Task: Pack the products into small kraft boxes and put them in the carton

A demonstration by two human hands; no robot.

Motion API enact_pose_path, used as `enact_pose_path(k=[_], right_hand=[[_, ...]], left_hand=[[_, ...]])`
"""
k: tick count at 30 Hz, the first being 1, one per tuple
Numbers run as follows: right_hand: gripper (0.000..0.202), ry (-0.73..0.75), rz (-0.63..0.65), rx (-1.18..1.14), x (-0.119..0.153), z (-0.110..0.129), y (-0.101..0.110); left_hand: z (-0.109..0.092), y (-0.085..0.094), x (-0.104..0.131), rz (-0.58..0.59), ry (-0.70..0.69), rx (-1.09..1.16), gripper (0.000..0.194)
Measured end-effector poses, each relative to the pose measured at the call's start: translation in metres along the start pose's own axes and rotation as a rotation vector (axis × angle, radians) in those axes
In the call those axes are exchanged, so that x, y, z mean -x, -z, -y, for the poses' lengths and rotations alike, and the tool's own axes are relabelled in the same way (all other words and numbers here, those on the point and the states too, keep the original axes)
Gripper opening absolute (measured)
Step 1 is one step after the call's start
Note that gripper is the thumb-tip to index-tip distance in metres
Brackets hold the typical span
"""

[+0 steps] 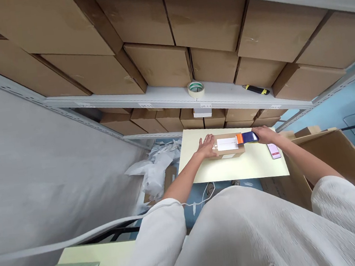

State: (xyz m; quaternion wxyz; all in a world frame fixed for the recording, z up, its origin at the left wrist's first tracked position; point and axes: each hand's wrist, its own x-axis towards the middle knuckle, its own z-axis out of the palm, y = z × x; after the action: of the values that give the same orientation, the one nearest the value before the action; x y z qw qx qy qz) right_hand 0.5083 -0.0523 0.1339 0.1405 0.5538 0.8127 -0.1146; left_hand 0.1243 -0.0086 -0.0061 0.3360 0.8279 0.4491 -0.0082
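Note:
A small brown cardboard box (231,155) lies on a pale yellow tabletop (227,172). A white label (225,144) covers much of its upper face, and clear tape shows at the left end. My left hand (207,146) spans that left end, fingers on top towards the far edge and thumb at the near side. In my right hand (262,134) is a dark blue tape dispenser (249,137). Its orange front (239,138) touches the box's right end. Below my right wrist lies a phone (274,151) with a lit pinkish screen.
Grey shelving (173,95) packed with cardboard boxes (160,64) rises beyond the tabletop. A masking tape roll (196,89) and a box cutter (257,90) lie on it. White plastic wrapping (155,165) is heaped at left; a large open carton (336,153) stands right. A white cable (120,220) crosses my left arm.

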Motion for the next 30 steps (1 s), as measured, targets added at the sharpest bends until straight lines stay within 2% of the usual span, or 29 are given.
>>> enact_pose_path(k=[4, 13, 23, 30], right_hand=[[0.025, 0.016, 0.014, -0.022, 0.017, -0.029, -0.013], [0.025, 0.070, 0.016, -0.069, 0.019, -0.049, -0.034], [0.028, 0.048, 0.026, -0.117, 0.034, -0.094, -0.049], [0.030, -0.008, 0.032, -0.133, 0.045, -0.124, -0.066]], left_hand=[[-0.002, 0.001, 0.000, -0.002, 0.021, -0.003, 0.132], [-0.009, 0.005, -0.001, -0.012, 0.069, -0.014, 0.131], [-0.011, 0.008, -0.005, -0.002, 0.118, -0.034, 0.126], [-0.017, 0.013, -0.007, 0.072, 0.158, -0.107, 0.134]])
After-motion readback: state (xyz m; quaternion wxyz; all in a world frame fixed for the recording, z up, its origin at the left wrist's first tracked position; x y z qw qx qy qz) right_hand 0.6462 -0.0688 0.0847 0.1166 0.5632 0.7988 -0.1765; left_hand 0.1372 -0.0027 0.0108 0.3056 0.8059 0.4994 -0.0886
